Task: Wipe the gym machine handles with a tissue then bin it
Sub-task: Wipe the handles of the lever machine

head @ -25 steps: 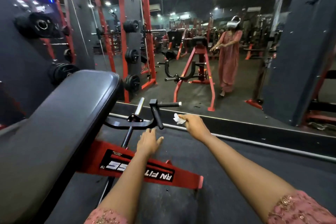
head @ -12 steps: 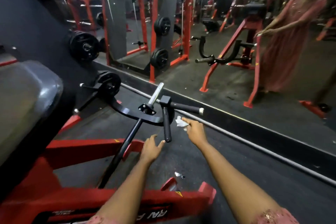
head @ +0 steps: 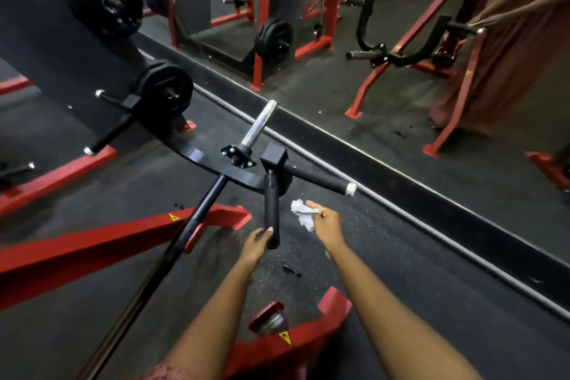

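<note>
Tissue [head: 303, 214], one, pinched in right hand [head: 328, 222]; open left hand [head: 254, 245] touches nearer handle [head: 272, 213] of two.

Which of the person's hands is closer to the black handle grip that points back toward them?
Left. The left hand touches the lower end of the handle grip; the right hand, pinching the crumpled tissue, is off to its right, not touching it.
</note>
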`<state>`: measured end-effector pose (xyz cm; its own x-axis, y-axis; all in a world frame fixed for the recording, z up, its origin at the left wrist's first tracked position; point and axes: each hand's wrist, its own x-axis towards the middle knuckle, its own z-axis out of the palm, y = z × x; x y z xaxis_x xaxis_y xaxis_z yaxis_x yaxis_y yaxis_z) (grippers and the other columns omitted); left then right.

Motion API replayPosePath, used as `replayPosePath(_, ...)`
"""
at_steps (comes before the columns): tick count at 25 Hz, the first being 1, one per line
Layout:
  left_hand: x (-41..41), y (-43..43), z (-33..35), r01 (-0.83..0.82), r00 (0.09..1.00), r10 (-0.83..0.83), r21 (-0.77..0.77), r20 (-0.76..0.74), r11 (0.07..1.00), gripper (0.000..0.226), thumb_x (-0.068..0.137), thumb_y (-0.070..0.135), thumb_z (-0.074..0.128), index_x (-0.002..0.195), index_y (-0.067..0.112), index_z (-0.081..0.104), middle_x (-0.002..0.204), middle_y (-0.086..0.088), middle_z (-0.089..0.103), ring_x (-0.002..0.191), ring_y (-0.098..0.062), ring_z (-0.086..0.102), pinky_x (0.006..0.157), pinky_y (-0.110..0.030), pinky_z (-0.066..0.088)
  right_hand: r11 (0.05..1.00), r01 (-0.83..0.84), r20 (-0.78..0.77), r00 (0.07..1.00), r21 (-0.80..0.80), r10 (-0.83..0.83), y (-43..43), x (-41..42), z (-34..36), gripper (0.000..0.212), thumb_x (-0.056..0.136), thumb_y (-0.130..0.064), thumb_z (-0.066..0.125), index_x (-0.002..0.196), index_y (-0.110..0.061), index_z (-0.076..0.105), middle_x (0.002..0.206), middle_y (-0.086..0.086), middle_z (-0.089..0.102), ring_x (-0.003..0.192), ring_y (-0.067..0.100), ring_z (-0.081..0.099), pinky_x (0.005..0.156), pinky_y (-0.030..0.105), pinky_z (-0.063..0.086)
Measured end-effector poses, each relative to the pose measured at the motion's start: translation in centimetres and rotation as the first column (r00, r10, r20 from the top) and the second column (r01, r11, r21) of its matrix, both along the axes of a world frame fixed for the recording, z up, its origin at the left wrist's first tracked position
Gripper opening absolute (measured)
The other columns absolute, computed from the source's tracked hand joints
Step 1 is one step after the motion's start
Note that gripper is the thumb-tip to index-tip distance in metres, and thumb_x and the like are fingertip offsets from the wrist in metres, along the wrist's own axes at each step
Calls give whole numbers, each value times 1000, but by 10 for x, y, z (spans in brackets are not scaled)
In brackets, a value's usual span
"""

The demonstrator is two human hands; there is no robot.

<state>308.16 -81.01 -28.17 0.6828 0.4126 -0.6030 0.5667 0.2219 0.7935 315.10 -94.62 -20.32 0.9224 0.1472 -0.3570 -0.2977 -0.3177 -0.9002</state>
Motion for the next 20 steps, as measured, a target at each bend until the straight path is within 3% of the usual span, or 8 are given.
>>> replayPosePath(3,-2,-6,-4,-95,995,96,-69,10,993,35,91,15,56,123,1,52,106,-16,63,84,-22,58,69,-27,44,999,-46,-44,998,-13,46,22,17,-11,33,92,-4,43,122,-10,57,113,5,64,92,16,58,80,27,47)
replayPosePath(5,-5,-8,-2,-137,990,140,-111,14,984,28,92,11,54,119,5,53,88,-9,61,67,-16,50,60,-23,40,999,-42,-47,998,-4,42,43,31,-10,35,93,-3,41,125,-9,55,116,6,62,99,19,58,85,29,47)
replayPosePath(7,-6,-10,0,-173,984,176,-143,9,974,26,93,14,53,118,12,53,76,-5,57,61,-12,46,56,-22,39,999,-20,-25,999,-44,19,67,43,-10,37,92,-2,40,125,-10,55,124,10,59,110,25,56,96,35,45)
replayPosePath(9,-7,-11,-1,-210,978,210,-178,-19,961,26,94,20,52,119,15,55,68,-5,51,58,-12,45,56,-22,40,996,-30,-3,1000,-89,30,85,43,-17,37,93,-4,41,125,-12,56,125,13,59,113,28,54,98,37,43)
replayPosePath(14,-7,-13,0,-261,965,261,-254,-35,931,22,97,28,45,111,17,59,79,-1,58,68,-12,49,60,-24,41,965,-144,52,986,-218,159,74,4,-35,44,94,-3,37,133,-20,48,123,18,55,111,32,49,85,28,35)
replayPosePath(18,-9,-16,-1,-268,962,274,-263,-11,927,30,96,35,44,110,13,60,86,-7,59,73,-16,50,65,-27,40,948,-126,131,977,-293,171,47,-48,-54,48,89,2,42,130,-20,50,111,22,64,95,33,59,76,34,40)
replayPosePath(20,-10,-18,-2,-268,961,275,-264,-9,927,32,96,36,44,112,12,60,88,-9,56,72,-16,48,64,-28,39,965,-62,185,976,-255,112,45,-38,-54,45,88,3,44,127,-17,54,109,24,64,94,34,60,76,34,40)
